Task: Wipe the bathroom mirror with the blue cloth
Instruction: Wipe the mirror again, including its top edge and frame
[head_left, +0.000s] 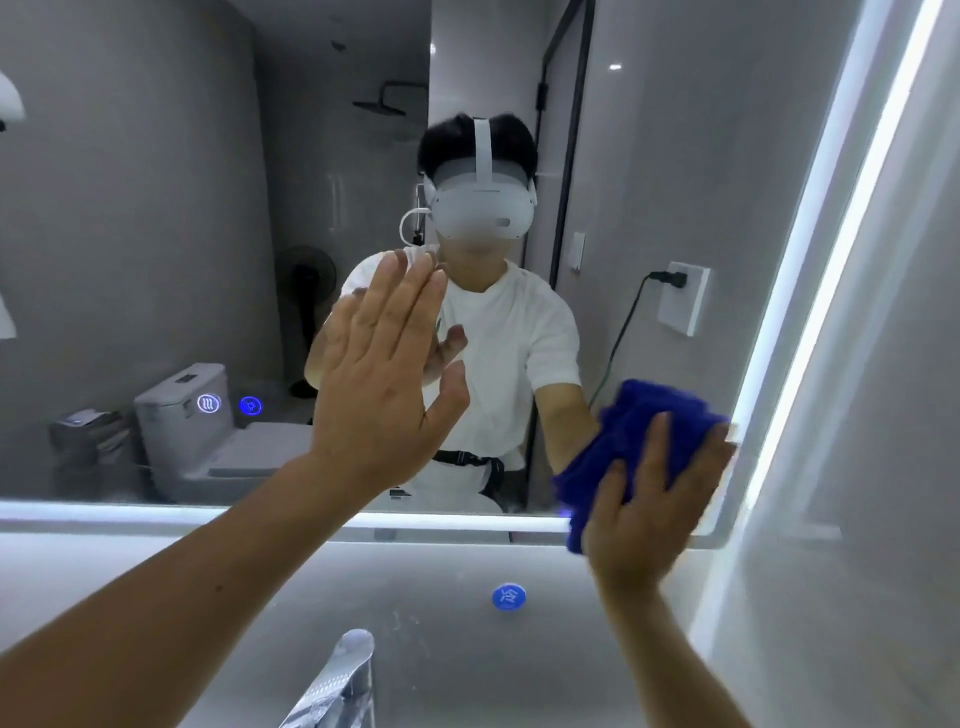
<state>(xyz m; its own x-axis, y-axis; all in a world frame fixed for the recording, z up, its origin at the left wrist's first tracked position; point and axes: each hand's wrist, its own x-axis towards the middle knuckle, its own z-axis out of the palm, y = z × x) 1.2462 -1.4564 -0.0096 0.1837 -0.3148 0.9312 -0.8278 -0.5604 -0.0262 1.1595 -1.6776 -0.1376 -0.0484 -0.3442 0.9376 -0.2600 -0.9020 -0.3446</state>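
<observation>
Your right hand (657, 499) presses the blue cloth (631, 447) flat against the mirror (156, 208) at its lower right corner, where the lit bottom edge meets the lit side strip. The fingers are spread and mostly straight over the bunched fabric. This is an open-palm press, not a closed grip, and it reads as a way to put even pressure across the cloth. The cloth overhangs the bottom edge of the glass slightly, so the wipe appears to be working the border of the pane.

Your left hand (387, 374) lies flat on the glass near the middle, fingers straight and together, thumb out, holding nothing. Its reflection meets it palm to palm, which confirms contact. In my judgement it serves as a brace while you lean over the bench (156, 571). Note that a bare palm on the glass is likely to leave a print that needs another pass.

Progress cannot be judged with confidence: no clear streaks or wet marks are visible. The cloth's position at the corner suggests an edge pass.

Containers: none holding anything are visible. The basin below is mostly out of frame; only the faucet (337, 680) and a round blue button (508, 596) on the surface behind it can be seen. Two lit touch icons (228, 404) sit on the mirror's lower left, so keep the cloth light there.
</observation>
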